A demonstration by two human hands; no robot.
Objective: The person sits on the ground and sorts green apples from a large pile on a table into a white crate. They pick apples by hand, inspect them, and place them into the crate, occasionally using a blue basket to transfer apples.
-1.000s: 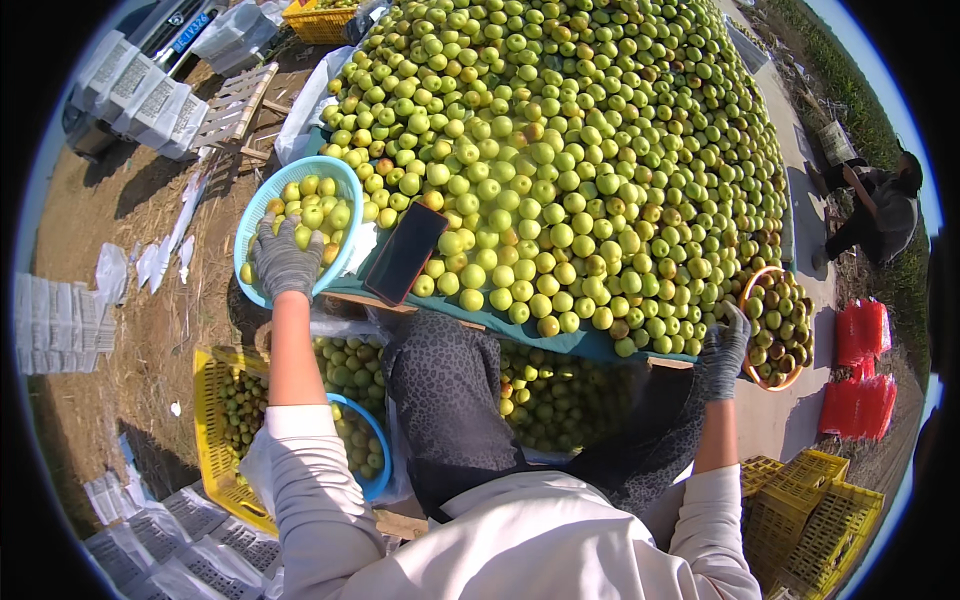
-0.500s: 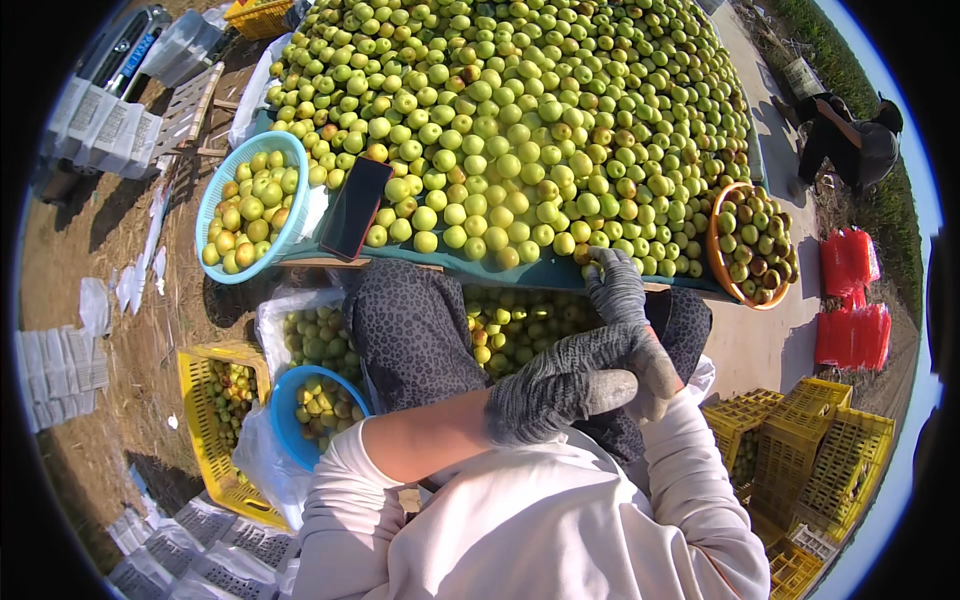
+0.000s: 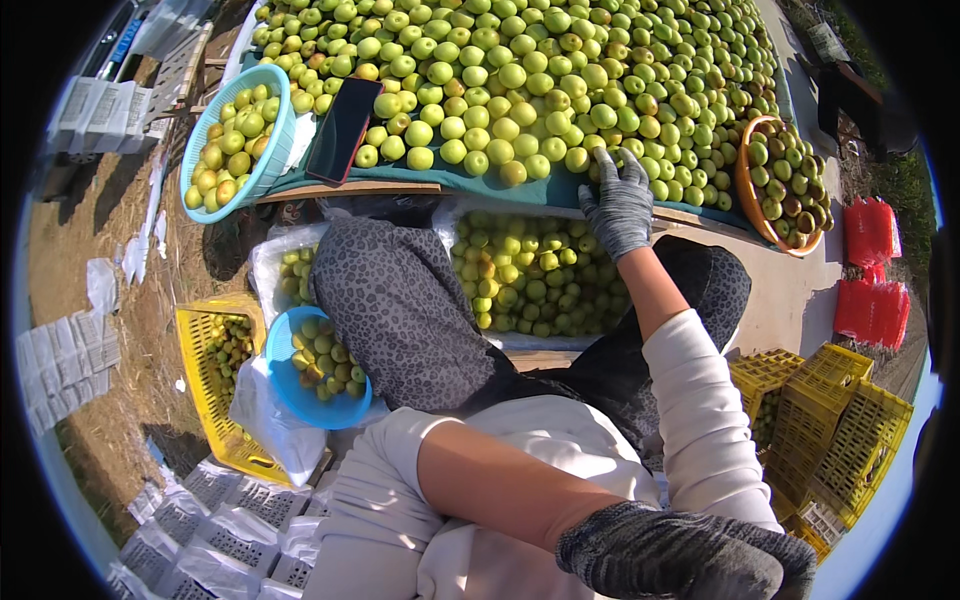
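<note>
A: How is the right hand [image 3: 620, 205] posed?

B: It lies back-up toward 2 o'clock from the middle of the view, fingers spread and gently bent, thumb set apart. I'd call it about half open, with nothing visible in its hold. Its fingertips are at the near edge of the round green fruit [image 3: 510, 75]; whether they press on any, I cannot tell.

A: And the left hand [image 3: 680, 555]?

B: Down at 5 o'clock, its bare forearm [image 3: 500, 475] slanting across the body. The fingers are hard to make out, so I cannot tell how far it is open or whether it holds anything.

A: What covers them?

B: Soft grey knit gloves [image 3: 625, 230], streaked dark and light.

A: Where is the fruit?

B: Heaped around 12 o'clock, smooth-skinned, yellow-green with some reddish patches, on a teal cloth [image 3: 545, 190]. More fills a pale-blue plastic basin [image 3: 278, 150] at 10 o'clock and a round orange basket [image 3: 745, 185] past 2.

A: Anything flat there?

B: A glossy dark phone [image 3: 345, 130] at 11 o'clock, rectangular, red along its edge, near the basin.
</note>
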